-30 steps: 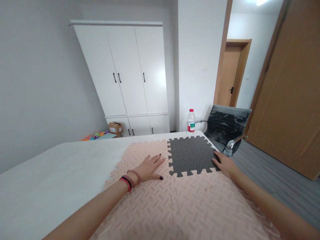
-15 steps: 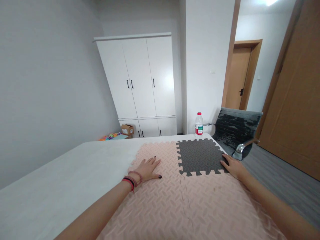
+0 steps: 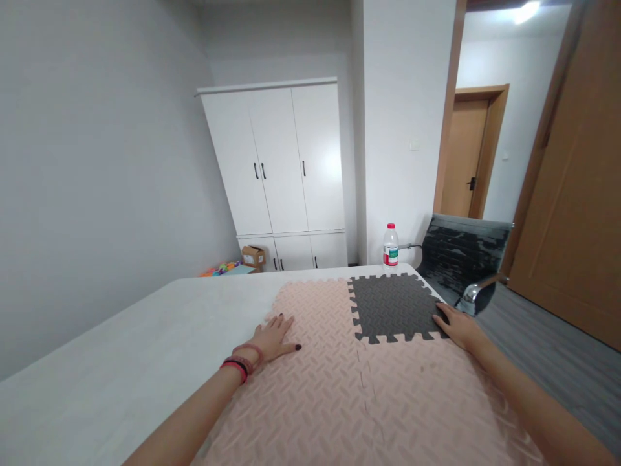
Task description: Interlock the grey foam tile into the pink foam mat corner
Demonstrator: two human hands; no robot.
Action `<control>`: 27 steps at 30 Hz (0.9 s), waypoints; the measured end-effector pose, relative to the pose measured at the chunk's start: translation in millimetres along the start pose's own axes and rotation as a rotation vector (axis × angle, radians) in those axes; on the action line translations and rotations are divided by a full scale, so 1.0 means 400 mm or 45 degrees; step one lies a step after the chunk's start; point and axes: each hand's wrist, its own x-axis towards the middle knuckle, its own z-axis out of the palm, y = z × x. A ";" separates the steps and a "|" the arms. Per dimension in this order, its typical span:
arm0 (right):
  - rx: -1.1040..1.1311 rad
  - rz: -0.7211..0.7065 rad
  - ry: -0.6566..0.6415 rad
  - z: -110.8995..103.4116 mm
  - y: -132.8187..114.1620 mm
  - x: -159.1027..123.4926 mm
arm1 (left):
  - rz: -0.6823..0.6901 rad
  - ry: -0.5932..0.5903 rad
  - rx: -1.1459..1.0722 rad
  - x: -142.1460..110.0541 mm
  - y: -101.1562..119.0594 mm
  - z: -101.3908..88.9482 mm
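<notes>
Grey tile (image 3: 395, 307) under right hand (image 3: 458, 325) fingertips; left hand (image 3: 272, 338) spread flat on pink mat (image 3: 339, 388).

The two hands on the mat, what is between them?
In the head view, pink mat and the dark grey mat tile lie between the left hand and right hand.

White table (image 3: 145, 349), flat top, far right corner rounded. Covered on the right portion by interlocking pink foam mats (image 3: 330, 388), diamond-plate texture, laid flat and joined along a toothed seam. One dark grey foam mat (image 3: 395, 307) locked into the far right corner of the pink area, flat, toothed edges meshed with the pink pieces. Clear plastic bottle (image 3: 391, 246), red cap, upright at the far edge just behind the grey mat. Left portion of the top bare white.
</notes>
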 end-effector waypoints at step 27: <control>-0.258 -0.221 0.072 -0.136 -0.228 -0.095 | -0.298 0.270 0.145 -0.147 -0.018 -0.074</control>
